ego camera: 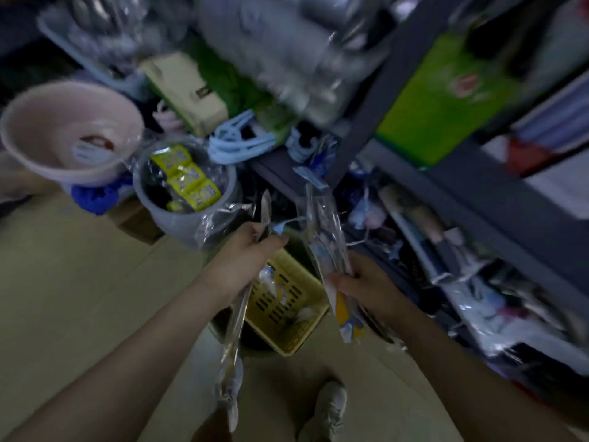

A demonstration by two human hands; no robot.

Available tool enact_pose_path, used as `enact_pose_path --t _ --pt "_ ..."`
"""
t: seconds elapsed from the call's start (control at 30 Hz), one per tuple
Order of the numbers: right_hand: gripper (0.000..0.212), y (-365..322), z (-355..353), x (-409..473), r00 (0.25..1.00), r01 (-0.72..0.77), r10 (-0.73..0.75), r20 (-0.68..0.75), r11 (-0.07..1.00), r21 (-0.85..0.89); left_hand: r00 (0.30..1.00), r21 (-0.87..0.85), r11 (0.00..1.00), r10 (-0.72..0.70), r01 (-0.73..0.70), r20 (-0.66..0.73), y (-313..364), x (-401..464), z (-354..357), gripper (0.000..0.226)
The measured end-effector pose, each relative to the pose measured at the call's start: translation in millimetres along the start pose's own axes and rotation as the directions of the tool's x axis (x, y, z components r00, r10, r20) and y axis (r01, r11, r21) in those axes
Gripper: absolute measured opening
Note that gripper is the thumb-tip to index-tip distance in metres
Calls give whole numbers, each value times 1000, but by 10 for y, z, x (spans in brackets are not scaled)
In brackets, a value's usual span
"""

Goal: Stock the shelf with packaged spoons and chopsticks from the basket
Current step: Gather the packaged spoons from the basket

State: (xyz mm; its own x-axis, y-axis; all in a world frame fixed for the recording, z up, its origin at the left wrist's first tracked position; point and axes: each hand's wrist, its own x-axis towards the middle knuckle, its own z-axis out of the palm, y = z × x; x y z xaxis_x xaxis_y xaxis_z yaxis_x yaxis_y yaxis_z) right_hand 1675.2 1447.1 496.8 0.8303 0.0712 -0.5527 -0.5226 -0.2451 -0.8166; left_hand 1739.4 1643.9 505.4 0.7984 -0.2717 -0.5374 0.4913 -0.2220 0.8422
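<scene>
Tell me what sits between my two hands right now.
In the head view, the yellow basket on the floor shows between the left hand and right hand, each gripping clear packets.

No words or numbers can be read; the picture is too blurry. Up past the left hand (pixel 247 250), the yellow packs (pixel 186 177) in the grey tub (pixel 191 218) have marks that are only smudges. Far above the right hand (pixel 366 282), the green box (pixel 439 100) has a red round sign, also smudged.
</scene>
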Motion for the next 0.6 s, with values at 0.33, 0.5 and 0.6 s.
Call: enact_pose_path --t 0.33,0.5,0.6 --pt "7 -1433 -1071 -1903 807 402 -340 -484 915 28 849 -206 920 388 -333 358 2114 -1070 1231 15" --pt "15 -1806 -1766 -2480 658 495 -312 -685 865 82 798 -331 867 481 -372 364 2915 -1375 1843 14" --pt "19 -1956 -2273 -2627 592 506 -291 -751 860 65 803 -394 848 492 -354 336 3313 -1425 2177 27"
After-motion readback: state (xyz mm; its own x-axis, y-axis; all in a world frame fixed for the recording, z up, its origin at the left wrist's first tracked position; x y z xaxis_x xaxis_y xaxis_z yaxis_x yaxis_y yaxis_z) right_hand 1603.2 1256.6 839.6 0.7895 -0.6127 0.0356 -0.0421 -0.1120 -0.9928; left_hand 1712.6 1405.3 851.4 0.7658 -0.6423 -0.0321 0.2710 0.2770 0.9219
